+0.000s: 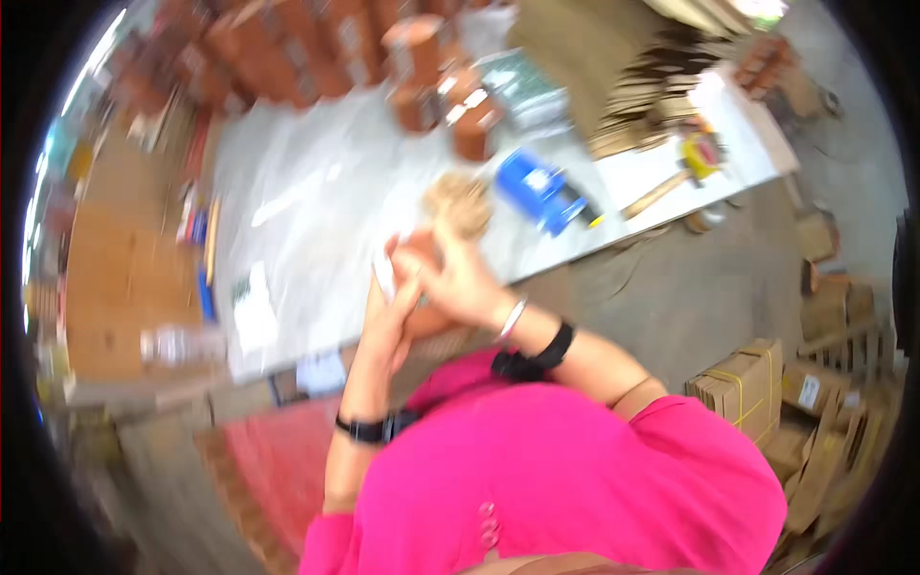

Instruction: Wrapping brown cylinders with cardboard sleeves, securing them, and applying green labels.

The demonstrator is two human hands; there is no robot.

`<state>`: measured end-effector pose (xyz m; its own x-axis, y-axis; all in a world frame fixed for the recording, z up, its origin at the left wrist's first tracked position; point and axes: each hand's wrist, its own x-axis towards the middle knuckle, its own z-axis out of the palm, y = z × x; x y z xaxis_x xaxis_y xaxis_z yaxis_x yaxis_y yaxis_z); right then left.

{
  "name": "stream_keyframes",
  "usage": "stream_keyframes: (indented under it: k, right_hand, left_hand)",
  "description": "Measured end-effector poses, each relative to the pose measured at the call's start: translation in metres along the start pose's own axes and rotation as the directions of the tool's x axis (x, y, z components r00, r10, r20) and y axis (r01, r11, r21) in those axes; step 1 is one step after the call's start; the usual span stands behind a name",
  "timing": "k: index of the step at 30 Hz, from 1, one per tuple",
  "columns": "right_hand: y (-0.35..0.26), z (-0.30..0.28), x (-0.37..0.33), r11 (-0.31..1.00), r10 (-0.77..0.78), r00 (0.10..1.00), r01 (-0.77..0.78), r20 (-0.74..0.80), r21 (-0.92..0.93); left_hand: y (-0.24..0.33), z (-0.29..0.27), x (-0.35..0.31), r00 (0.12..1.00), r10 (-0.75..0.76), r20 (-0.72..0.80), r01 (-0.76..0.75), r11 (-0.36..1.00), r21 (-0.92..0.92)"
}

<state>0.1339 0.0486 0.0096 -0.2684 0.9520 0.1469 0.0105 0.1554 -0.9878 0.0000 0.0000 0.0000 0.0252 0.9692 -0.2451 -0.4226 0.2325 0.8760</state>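
Observation:
Close to the table's near edge, my left hand (385,321) is wrapped round the side of a reddish-brown rounded container (433,322). My right hand (465,278) reaches over it from the other side, fingers closed against its upper part. A small white strip (385,275) shows by the left fingers; blur hides whether it is stuck to the container. Just beyond the hands lies a tangled tan bundle (458,204) of fibre-like material. To its right are a blue pack (539,192) and a dark tool with a yellow tip (582,203).
Rows of reddish-brown containers (278,53) stand along the table's far side, with several nearer ones (472,125). Flat brown cardboard (585,67) and a yellow tape dispenser (701,153) lie at the right. Strapped cartons (743,388) sit on the floor.

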Motion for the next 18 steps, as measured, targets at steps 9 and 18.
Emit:
stream_keyframes:
  k: [9,18]
  right_hand:
    - [-0.099,-0.111,0.014,0.805,-0.400,0.909,0.290,-0.112,-0.518]
    - [-0.211,-0.428,0.191,0.124,-0.492,0.781,-0.374,-0.384,-0.919]
  left_hand:
    - [0.012,-0.008,-0.011,0.959,-0.111,0.261,0.197,0.923,-0.332]
    - [0.035,-0.070,-0.045,1.000,0.009,0.009,-0.004,0.874,-0.486]
